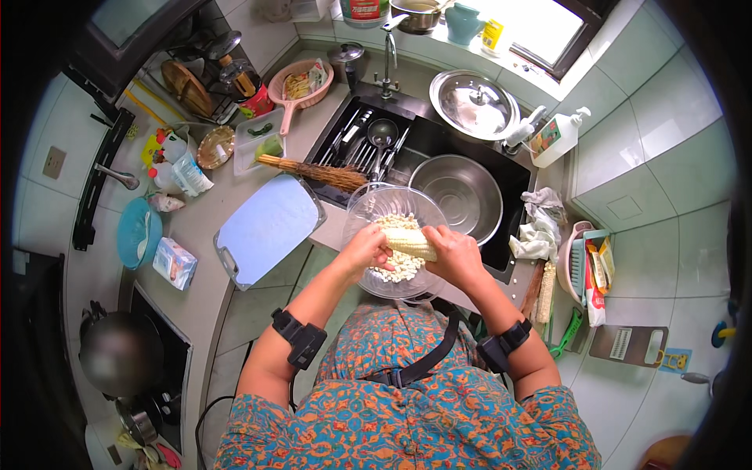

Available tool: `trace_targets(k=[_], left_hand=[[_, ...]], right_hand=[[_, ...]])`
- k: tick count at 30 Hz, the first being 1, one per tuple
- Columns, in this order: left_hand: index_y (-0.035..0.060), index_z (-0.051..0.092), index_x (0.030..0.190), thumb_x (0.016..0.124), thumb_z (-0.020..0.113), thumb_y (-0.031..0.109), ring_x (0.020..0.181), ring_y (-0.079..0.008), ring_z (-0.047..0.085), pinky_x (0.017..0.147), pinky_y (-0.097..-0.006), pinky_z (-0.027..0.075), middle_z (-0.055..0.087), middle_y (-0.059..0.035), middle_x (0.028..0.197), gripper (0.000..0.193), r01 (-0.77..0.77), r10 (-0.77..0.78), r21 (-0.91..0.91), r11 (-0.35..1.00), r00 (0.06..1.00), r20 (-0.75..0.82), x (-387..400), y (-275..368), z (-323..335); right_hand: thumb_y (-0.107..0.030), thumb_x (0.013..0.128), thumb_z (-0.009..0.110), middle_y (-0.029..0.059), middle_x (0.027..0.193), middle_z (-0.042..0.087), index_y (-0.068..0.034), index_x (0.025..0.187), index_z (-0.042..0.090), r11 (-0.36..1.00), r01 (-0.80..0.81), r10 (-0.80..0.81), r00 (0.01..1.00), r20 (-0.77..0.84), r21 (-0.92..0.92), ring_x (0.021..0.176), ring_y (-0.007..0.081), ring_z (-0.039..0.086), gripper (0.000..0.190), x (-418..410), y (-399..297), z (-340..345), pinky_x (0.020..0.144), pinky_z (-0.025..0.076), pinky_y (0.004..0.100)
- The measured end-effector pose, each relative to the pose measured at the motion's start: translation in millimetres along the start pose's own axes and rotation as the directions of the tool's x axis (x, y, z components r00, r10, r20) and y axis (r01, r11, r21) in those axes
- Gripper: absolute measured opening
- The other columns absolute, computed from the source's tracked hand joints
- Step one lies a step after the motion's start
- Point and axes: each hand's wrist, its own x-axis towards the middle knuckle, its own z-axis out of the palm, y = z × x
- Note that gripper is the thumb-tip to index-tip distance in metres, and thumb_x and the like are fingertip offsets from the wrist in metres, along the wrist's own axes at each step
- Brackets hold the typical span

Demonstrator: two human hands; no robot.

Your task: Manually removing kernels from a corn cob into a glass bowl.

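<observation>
Both hands hold a pale ear of corn [409, 242] crosswise above a clear plastic bowl [432, 282]. At its left end, my left hand [369, 247] touches the ear with thumb and fingers. My right hand [453, 249] is wrapped round the right end. Loose corn kernels [401, 271] lie in the bowl under the ear. The bowl is close to my body, at the counter's front edge beside the sink. A stripped-looking corn cob [546, 294] lies on the counter at the right.
A steel basin [464, 194] sits in the black sink [505, 170]. Left of the bowl are a blue cutting board [267, 226] and a straw whisk brush [317, 171]. Crumpled white cloths [537, 223] and a pink basket [568, 264] are at the right. A large steel lid [464, 111] rests behind the basin.
</observation>
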Motion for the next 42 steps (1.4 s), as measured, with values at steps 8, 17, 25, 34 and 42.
trace_targets(k=[8,17,25,34,42], left_hand=[[0.0035,0.05,0.105,0.086,0.043,0.006,0.052,-0.005,0.047,0.06,-0.0312,0.06,0.05,-0.0012,0.072,0.021,0.056,-0.057,-0.07,0.996,0.998,-0.007,7.3,-7.5,-0.1],[0.002,0.051,0.108,0.083,0.042,0.003,0.058,-0.0063,0.051,0.073,-0.0353,0.059,0.052,-0.001,0.074,0.026,0.0,0.009,-0.107,0.994,0.996,0.088,8.9,-11.0,-7.2],[0.004,0.049,0.106,0.09,0.052,0.01,0.064,-0.0082,0.056,0.078,-0.0354,0.057,0.055,-0.0021,0.082,0.018,0.02,-0.008,-0.168,0.986,0.997,0.071,4.2,-2.4,-1.8],[0.0038,0.048,0.105,0.089,0.047,0.006,0.06,-0.0076,0.052,0.073,-0.0359,0.057,0.054,-0.0019,0.08,0.016,0.009,0.006,-0.18,0.984,0.997,0.08,7.8,-5.2,-4.1],[0.0037,0.049,0.11,0.086,0.045,0.003,0.056,-0.007,0.05,0.066,-0.0331,0.058,0.053,-0.0019,0.079,0.024,0.029,-0.024,-0.093,0.995,0.998,0.058,16.2,-16.0,-7.3]], right_hand=[[-0.018,0.061,0.077,0.0102,0.081,0.058,-0.011,0.099,0.054,0.996,0.023,-0.019,0.999,0.04,-0.083,0.074,0.0298,0.065,0.045,0.5,-3.1,-0.9,0.062,0.052,0.0426],[-0.017,0.061,0.076,0.0106,0.081,0.058,-0.011,0.099,0.054,0.997,0.0,0.003,0.999,0.042,-0.08,0.075,0.03,0.065,0.044,6.5,-0.3,-2.5,0.063,0.052,0.0423],[-0.014,0.059,0.075,0.0114,0.081,0.058,-0.011,0.099,0.054,0.999,-0.018,0.019,1.0,0.011,-0.05,0.074,0.0308,0.065,0.045,4.7,3.8,0.2,0.063,0.052,0.0431],[-0.016,0.061,0.076,0.0107,0.08,0.058,-0.011,0.098,0.055,0.996,0.015,-0.015,1.0,0.004,-0.093,0.072,0.0293,0.065,0.043,6.4,-1.1,-1.9,0.062,0.052,0.0419],[-0.017,0.06,0.077,0.0111,0.079,0.058,-0.011,0.098,0.055,0.991,0.028,-0.025,0.999,0.027,-0.129,0.072,0.0291,0.065,0.044,5.5,-2.5,-0.9,0.062,0.052,0.0415]])
